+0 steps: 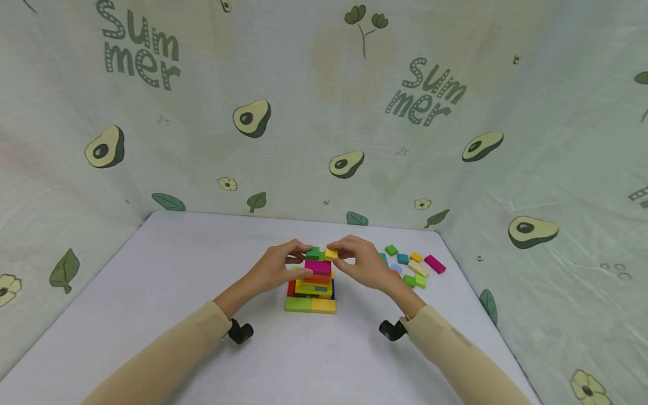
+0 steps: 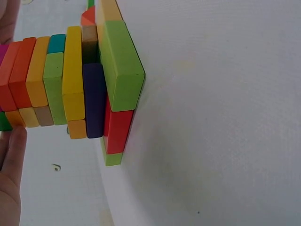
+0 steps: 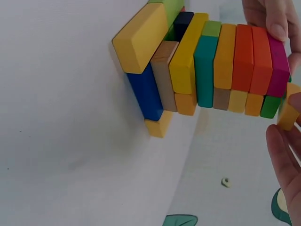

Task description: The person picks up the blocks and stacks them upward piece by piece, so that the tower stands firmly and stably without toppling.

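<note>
A tower of colored wooden blocks (image 1: pixel 318 279) stands upright on the white table. It widens toward a base with light green (image 2: pixel 128 66) and yellow (image 3: pixel 141 37) blocks. Near its top is a magenta block (image 1: pixel 318 267), with a green block (image 1: pixel 312 253) above it at the left. My left hand (image 1: pixel 275 265) holds the upper left of the tower, thumb against the magenta block and fingertips by the green block. Between thumb and fingers, my right hand (image 1: pixel 361 261) pinches a yellow block (image 1: pixel 331 253) at the top right. The right fingers partly cover this block in the right wrist view (image 3: pixel 288 108).
Several loose blocks lie to the right behind my right hand, among them a magenta block (image 1: pixel 435 264), a beige block (image 1: pixel 418 268) and a green block (image 1: pixel 391 250). A patterned cloth (image 1: pixel 298 169) hangs behind the table (image 1: pixel 202 253) and along its sides.
</note>
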A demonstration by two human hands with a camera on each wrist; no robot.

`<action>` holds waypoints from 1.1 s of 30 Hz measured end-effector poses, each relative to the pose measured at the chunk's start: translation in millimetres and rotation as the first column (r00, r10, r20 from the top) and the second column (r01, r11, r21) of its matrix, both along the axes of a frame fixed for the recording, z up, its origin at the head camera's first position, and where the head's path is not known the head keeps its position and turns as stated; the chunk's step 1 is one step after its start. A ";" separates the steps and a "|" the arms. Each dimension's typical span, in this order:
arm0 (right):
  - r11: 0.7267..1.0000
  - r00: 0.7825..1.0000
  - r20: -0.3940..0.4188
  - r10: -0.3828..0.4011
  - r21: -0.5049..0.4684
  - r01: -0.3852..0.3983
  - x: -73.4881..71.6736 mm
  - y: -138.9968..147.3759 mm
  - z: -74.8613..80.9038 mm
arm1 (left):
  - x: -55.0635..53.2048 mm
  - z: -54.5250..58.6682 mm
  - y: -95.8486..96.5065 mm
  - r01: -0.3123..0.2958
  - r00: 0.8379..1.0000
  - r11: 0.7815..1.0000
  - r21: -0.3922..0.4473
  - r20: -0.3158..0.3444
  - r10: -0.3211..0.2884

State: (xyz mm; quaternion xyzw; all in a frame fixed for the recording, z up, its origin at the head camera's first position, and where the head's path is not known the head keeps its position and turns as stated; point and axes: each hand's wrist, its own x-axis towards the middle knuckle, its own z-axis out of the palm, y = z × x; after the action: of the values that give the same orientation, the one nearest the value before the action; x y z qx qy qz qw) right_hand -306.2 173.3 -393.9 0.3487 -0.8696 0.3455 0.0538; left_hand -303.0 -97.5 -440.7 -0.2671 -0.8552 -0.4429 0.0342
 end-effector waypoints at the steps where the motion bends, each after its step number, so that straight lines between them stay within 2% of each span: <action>1: 1.000 1.000 0.009 0.002 0.003 -0.002 -1.0 -1.5 0.0 | -0.2 -0.2 -0.2 0.001 1.000 1.000 -0.001 0.002 -0.001; 10: 1.000 0.999 0.039 0.012 0.017 -0.013 -7.2 -7.9 -0.2 | 0.4 0.4 -1.2 0.002 1.000 1.000 0.002 0.002 -0.002; 27: 1.000 0.995 0.098 0.002 0.001 -0.002 -7.4 -8.9 -2.2 | -1.4 -1.0 -0.7 0.007 1.000 1.000 0.006 0.004 -0.007; 33: 1.000 0.997 0.080 -0.015 0.002 0.015 -7.6 -2.5 -3.7 | -1.2 -0.8 -0.2 0.003 1.000 1.000 0.004 0.008 -0.003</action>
State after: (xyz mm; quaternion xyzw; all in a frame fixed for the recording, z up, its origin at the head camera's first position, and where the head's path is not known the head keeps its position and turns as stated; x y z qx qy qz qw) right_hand -313.8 170.7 -397.6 0.3281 -0.8739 0.3580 0.0212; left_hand -304.1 -97.7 -441.6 -0.2666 -0.8539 -0.4459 0.0308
